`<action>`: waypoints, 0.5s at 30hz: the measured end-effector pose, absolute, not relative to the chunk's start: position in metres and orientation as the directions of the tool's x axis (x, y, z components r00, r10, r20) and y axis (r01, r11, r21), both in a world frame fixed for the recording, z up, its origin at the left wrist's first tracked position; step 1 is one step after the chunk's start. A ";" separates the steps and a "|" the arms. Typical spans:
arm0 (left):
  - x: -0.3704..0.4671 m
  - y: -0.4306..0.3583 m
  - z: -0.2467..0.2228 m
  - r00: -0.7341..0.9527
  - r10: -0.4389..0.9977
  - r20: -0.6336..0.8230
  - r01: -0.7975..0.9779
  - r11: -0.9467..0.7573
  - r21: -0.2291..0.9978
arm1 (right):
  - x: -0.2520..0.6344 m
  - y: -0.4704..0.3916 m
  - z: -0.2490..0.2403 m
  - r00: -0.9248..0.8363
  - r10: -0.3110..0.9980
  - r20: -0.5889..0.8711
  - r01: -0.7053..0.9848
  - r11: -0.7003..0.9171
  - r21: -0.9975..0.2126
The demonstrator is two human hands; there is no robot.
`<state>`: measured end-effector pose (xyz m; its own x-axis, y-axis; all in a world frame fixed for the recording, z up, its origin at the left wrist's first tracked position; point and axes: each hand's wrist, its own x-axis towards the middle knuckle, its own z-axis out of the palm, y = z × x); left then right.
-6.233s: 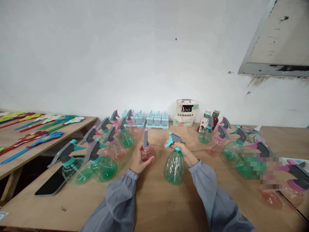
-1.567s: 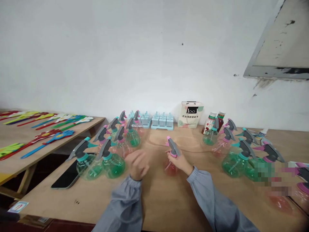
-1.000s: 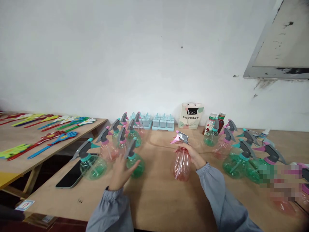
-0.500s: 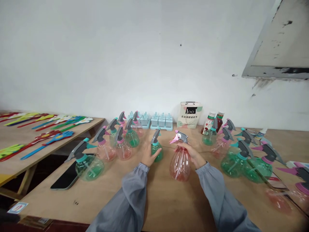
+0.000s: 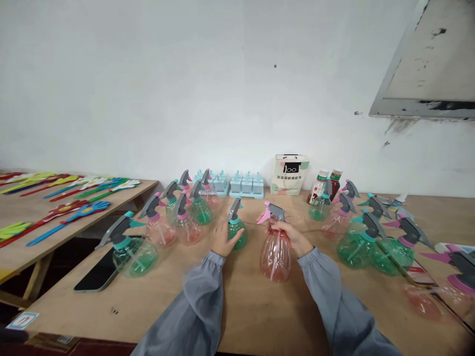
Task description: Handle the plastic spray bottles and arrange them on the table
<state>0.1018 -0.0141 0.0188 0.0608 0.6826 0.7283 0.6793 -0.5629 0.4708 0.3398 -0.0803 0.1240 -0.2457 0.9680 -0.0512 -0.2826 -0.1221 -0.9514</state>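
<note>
My right hand (image 5: 293,237) is closed round the neck of a clear pink spray bottle (image 5: 275,259). That bottle is upright, with a grey head and a pink nozzle and trigger pointing left. To its left stands a smaller-looking green spray bottle (image 5: 240,228) with a grey and teal head. My left hand (image 5: 222,241) wraps its left side, thumb across the front; the other fingers are partly hidden. Other pink and green spray bottles stand in a group on the left (image 5: 189,230) and another on the right (image 5: 356,247).
Pale blue ice-pop moulds (image 5: 247,185), a printed paper bag (image 5: 290,174) and two red-brown drink bottles (image 5: 317,187) stand by the wall. A phone (image 5: 97,272) lies at left. Colourful hand-shaped clappers (image 5: 70,217) cover another table. A wall-mounted panel (image 5: 426,64) hangs upper right.
The pink spray bottle has shifted slightly toward me with my right hand still on its neck. My left hand stays by the green bottle. The whole view has drifted a little.
</note>
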 end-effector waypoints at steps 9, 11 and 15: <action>0.103 -0.015 0.019 0.052 0.698 0.714 0.688 -0.543 0.481 | 0.335 -0.076 0.125 -0.168 0.978 0.122 -0.252 0.077 -0.965; 0.104 -0.015 0.018 0.038 0.703 0.710 0.686 -0.535 0.493 | 0.335 -0.078 0.125 -0.189 0.977 0.101 -0.262 0.049 -0.964; 0.104 -0.016 0.018 0.043 0.724 0.689 0.687 -0.522 0.506 | 0.334 -0.076 0.123 -0.136 0.987 0.086 -0.298 0.042 -0.954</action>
